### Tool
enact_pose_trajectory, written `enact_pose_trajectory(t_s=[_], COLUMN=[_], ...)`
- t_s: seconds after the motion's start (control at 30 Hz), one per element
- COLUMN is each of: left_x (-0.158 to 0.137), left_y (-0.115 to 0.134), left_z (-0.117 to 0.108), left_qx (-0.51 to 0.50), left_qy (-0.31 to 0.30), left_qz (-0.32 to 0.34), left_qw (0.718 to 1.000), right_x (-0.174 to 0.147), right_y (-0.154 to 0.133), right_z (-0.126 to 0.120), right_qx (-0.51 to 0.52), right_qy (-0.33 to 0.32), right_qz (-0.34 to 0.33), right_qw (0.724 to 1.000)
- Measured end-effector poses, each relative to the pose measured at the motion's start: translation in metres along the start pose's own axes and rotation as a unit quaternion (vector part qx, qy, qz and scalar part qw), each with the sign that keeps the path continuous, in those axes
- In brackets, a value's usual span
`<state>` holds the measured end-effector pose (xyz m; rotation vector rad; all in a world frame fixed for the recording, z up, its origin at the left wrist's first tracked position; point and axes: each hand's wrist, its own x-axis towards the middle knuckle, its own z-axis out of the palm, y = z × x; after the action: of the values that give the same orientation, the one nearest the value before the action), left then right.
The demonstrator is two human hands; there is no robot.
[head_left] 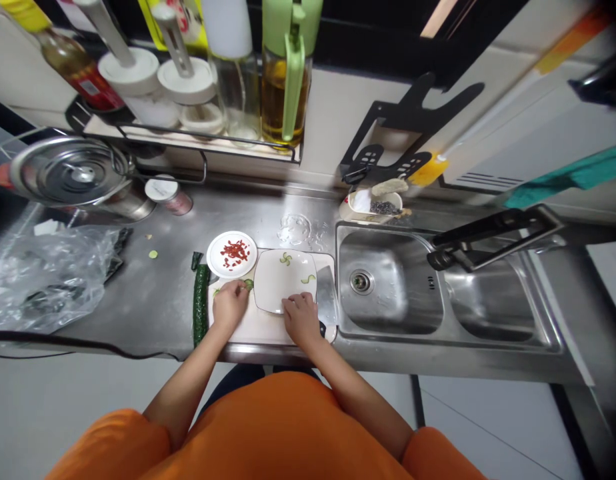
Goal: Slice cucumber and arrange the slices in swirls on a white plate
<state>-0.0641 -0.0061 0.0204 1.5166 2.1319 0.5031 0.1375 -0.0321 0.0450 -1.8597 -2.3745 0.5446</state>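
My left hand [231,307] is closed in a pinch at a green cucumber slice [249,285], just left of a white square plate [275,283]. My right hand [302,318] rests over the plate's front right rim, fingers bent together and pointing down; whatever lies under them is hidden. Small fans of cucumber slices [285,259] sit at the plate's far edge and right side. The plate stands on a white cutting board [258,330]. A knife [327,297] lies at the board's right, partly covered. Left of the board is a long dark green cucumber [201,307].
A round white dish [214,255] holds chopped red pieces. The double sink [391,320] with a black faucet [481,240] is to the right. A clear plastic bag [63,280] lies at left. Above the back hangs a rack [198,137] of seasoning bottles; a lidded pot [71,173] stands back left.
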Motion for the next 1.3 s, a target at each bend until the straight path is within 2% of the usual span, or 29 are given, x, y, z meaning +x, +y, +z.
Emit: enact_pose_trajectory(t_s=[0.13,0.23,0.33,0.43,0.53,0.63,0.7,0.8,0.97,1.1,1.2,1.3], left_x=[0.003,0.006,0.006,0.006,0.006,0.006,0.005,0.0,-0.007,-0.004,0.002,0.009], left_y=[-0.004,-0.004,0.008,0.028,0.046,0.056,0.06,0.067,0.081,0.089,0.093,0.098], left_z=[-0.009,-0.016,-0.02,-0.02,-0.016,-0.011,-0.006,0.002,0.018,0.029,0.035,0.04], left_qx=[-0.089,-0.178,-0.267,-0.306,-0.337,-0.36,-0.366,-0.369,-0.383,-0.455,-0.476,-0.451], left_qy=[-0.032,-0.087,-0.177,-0.253,-0.304,-0.326,-0.328,-0.347,-0.424,-0.428,-0.419,-0.393], left_qz=[-0.063,-0.091,-0.082,-0.055,-0.036,-0.04,-0.069,-0.151,-0.261,-0.291,-0.28,-0.254], left_qw=[0.993,0.976,0.944,0.916,0.89,0.873,0.868,0.849,0.778,0.724,0.721,0.76], right_x=[0.003,0.01,0.021,0.03,0.035,0.034,0.03,0.022,0.01,0.004,0.003,0.005], right_y=[0.001,0.001,0.0,0.0,0.004,0.011,0.015,0.021,0.031,0.039,0.045,0.051], right_z=[-0.002,-0.005,-0.009,-0.014,-0.019,-0.025,-0.029,-0.036,-0.041,-0.041,-0.039,-0.033], right_qx=[0.036,0.102,0.194,0.27,0.303,0.313,0.318,0.321,0.318,0.316,0.314,0.314], right_qy=[-0.01,-0.016,0.001,0.025,0.018,0.004,0.016,0.059,0.091,0.084,0.079,0.067], right_qz=[0.012,0.019,0.016,0.037,0.057,0.064,0.075,0.086,0.063,0.066,0.105,0.164], right_qw=[0.999,0.994,0.981,0.962,0.951,0.948,0.945,0.941,0.942,0.943,0.94,0.933])
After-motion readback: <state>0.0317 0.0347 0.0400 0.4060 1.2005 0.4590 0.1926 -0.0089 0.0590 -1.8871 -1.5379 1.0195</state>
